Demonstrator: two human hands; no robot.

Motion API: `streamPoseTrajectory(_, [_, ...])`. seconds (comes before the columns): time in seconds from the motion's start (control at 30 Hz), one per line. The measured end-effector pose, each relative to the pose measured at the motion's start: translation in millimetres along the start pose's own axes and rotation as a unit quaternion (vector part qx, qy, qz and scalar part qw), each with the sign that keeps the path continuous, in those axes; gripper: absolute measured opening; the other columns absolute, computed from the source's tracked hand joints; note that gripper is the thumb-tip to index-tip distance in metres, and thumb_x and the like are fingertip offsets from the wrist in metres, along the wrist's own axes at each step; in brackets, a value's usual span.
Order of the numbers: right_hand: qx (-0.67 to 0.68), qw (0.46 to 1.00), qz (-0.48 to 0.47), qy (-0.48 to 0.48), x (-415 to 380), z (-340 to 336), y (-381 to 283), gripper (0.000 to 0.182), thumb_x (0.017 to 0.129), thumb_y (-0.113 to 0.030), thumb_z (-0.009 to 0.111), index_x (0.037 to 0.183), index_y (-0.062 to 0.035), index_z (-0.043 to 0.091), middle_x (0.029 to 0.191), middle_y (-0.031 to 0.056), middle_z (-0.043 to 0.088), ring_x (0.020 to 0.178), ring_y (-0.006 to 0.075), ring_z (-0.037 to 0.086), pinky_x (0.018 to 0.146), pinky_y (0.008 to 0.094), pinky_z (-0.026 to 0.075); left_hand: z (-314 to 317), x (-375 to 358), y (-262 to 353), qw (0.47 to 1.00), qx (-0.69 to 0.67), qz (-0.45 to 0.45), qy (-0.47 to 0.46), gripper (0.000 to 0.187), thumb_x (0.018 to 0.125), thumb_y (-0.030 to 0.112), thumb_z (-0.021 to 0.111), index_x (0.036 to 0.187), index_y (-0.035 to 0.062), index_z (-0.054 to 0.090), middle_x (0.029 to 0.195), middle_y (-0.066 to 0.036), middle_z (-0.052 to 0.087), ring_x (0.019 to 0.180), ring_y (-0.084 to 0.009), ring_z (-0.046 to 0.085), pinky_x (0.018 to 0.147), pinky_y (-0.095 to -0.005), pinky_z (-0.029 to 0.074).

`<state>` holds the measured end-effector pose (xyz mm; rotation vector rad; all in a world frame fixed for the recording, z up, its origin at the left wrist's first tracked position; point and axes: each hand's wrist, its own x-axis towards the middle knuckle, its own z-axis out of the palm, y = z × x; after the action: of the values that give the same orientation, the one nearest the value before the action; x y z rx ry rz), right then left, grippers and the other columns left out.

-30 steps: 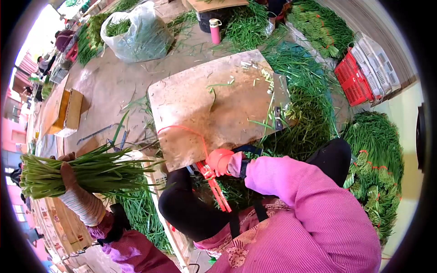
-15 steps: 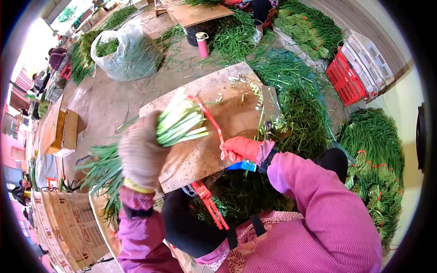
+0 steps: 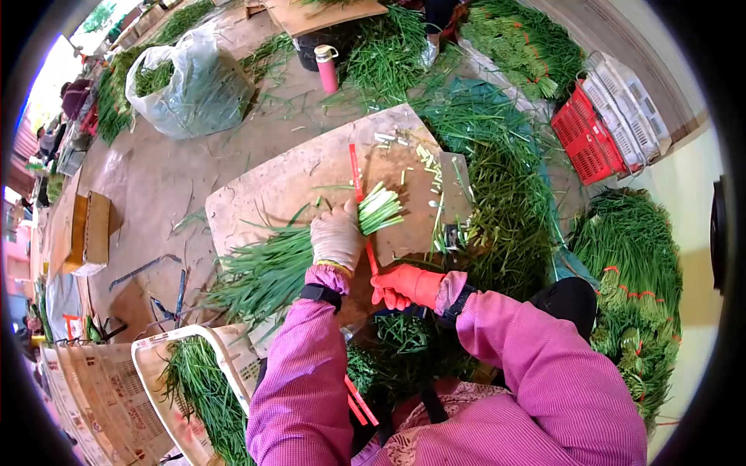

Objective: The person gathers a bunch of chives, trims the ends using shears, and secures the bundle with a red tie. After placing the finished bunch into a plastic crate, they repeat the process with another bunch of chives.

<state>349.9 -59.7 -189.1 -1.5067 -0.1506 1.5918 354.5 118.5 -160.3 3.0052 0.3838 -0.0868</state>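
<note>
My left hand [image 3: 336, 235], in a pale glove, is wrapped round a bunch of green stalks [image 3: 272, 268] lying on the wooden board [image 3: 272, 182]. The bunch's pale cut ends point right, its leaves left. My right hand [image 3: 408, 286], in an orange-red glove, is closed on the lower end of a red strip [image 3: 355, 167]. That strip runs up past the bunch near the pale ends and partly lies on the board; where it crosses the bunch is partly hidden. Short cut pieces [image 3: 427, 159] are scattered on the board's right part.
Loose greens [image 3: 513, 186] lie right of the board, tied bundles [image 3: 641, 303] farther right. Red and white crates [image 3: 587, 132] stand upper right. Beyond the board are a plastic bag [image 3: 190, 89] and pink bottle [image 3: 326, 70]. A basket of greens [image 3: 206, 388] sits lower left.
My left hand has brought the bunch down and right, from above the board onto it. The red strip now passes at the bunch. My right hand has moved slightly down.
</note>
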Motion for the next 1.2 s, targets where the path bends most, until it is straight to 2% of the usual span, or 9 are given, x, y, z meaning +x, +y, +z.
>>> streamPoseTrajectory(0.2, [-0.049,0.998,0.031,-0.004,1.9,1.7,-5.8,0.044,0.097,-0.040,0.044,0.088,-0.0049,0.070,0.064,0.0032,0.064,0.048,0.0133,0.056,0.045,0.0272,0.041,5.9,-6.3,7.4,0.994,-0.005,0.050,0.092,0.067,0.071,0.040,0.074,0.127,0.0161,0.048,0.098,-0.009,0.065,0.097,-0.0280,0.061,0.096,-0.0462,0.039])
streamPoseTrajectory(0.33, [-0.045,0.998,0.043,-0.004,-0.8,-4.8,-4.9,0.043,0.096,-0.038,0.049,0.087,0.0008,0.066,0.059,0.0053,0.059,0.048,0.0136,0.052,0.044,0.0276,0.039,4.4,-13.9,8.2,0.995,0.054,0.084,0.021,0.083,0.068,0.043,0.076,0.135,0.0129,0.039,0.101,-0.007,0.062,0.103,-0.0253,0.058,0.104,-0.0490,0.032])
streamPoseTrajectory(0.63, [-0.082,0.995,0.058,-0.012,-9.7,-11.7,-13.0,0.040,0.096,-0.035,0.045,0.085,-0.0024,0.067,0.063,0.0040,0.060,0.048,0.0137,0.051,0.044,0.0277,0.037,6.5,-22.4,-4.1,0.995,-0.006,0.081,0.056,0.060,0.075,0.043,0.071,0.124,0.0156,0.049,0.096,-0.008,0.065,0.095,-0.0266,0.062,0.095,-0.0420,0.042])
streamPoseTrajectory(0.87, [-0.080,0.991,0.108,-0.003,-3.3,-4.7,-18.4,0.039,0.095,-0.033,0.047,0.084,-0.0011,0.065,0.062,0.0027,0.057,0.047,0.0125,0.048,0.044,0.0257,0.037,10.0,-23.9,-7.3,0.995,-0.033,0.071,0.057,0.069,0.071,0.043,0.074,0.128,0.0147,0.048,0.101,-0.012,0.062,0.101,-0.0286,0.059,0.098,-0.0428,0.039])
streamPoseTrajectory(0.97, [-0.048,0.999,0.010,0.006,-32.2,-0.8,-21.6,0.046,0.096,-0.038,0.047,0.084,0.0027,0.064,0.063,0.0042,0.057,0.047,0.0120,0.048,0.045,0.0257,0.039,6.0,-22.3,-6.4,0.994,-0.070,0.067,0.057,0.075,0.066,0.048,0.077,0.126,0.0143,0.049,0.100,-0.010,0.060,0.103,-0.0268,0.054,0.099,-0.0444,0.033])
streamPoseTrajectory(1.0, [-0.123,0.992,0.025,0.023,-35.4,0.3,-26.2,0.052,0.096,-0.044,0.045,0.082,0.0029,0.063,0.063,0.0060,0.059,0.048,0.0118,0.050,0.046,0.0259,0.040,17.9,-22.0,-8.3,0.988,-0.054,0.074,0.125,0.081,0.062,0.052,0.078,0.126,0.0130,0.048,0.104,-0.009,0.058,0.109,-0.0275,0.051,0.100,-0.0461,0.031])
streamPoseTrajectory(1.13, [-0.247,0.968,0.021,0.036,-59.3,-7.4,-26.2,0.079,0.094,-0.065,0.029,0.086,0.0010,0.071,0.061,0.0083,0.061,0.053,0.0133,0.054,0.053,0.0277,0.045,-19.4,-32.6,-6.5,0.996,-0.079,0.029,0.000,0.122,0.053,0.062,0.079,0.147,0.0088,0.024,0.147,-0.015,0.033,0.141,-0.0345,0.023,0.112,-0.0615,0.010])
streamPoseTrajectory(1.17, [-0.265,0.961,0.029,0.078,-63.3,-7.6,-28.0,0.077,0.093,-0.065,0.034,0.082,0.0025,0.070,0.058,0.0107,0.062,0.048,0.0152,0.053,0.049,0.0299,0.045,-14.4,-37.8,-5.9,0.997,-0.072,0.014,0.032,0.123,0.052,0.061,0.080,0.148,0.0090,0.023,0.148,-0.016,0.031,0.141,-0.0345,0.022,0.112,-0.0609,0.011])
streamPoseTrajectory(1.2, [-0.268,0.958,0.045,0.090,-59.8,-16.8,-22.7,0.077,0.094,-0.064,0.035,0.082,0.0025,0.070,0.058,0.0121,0.063,0.045,0.0163,0.053,0.048,0.0306,0.045,27.8,-28.9,-7.9,0.982,0.041,-0.003,0.182,0.122,0.052,0.059,0.081,0.147,0.0077,0.024,0.147,-0.017,0.032,0.140,-0.0344,0.025,0.112,-0.0598,0.014])
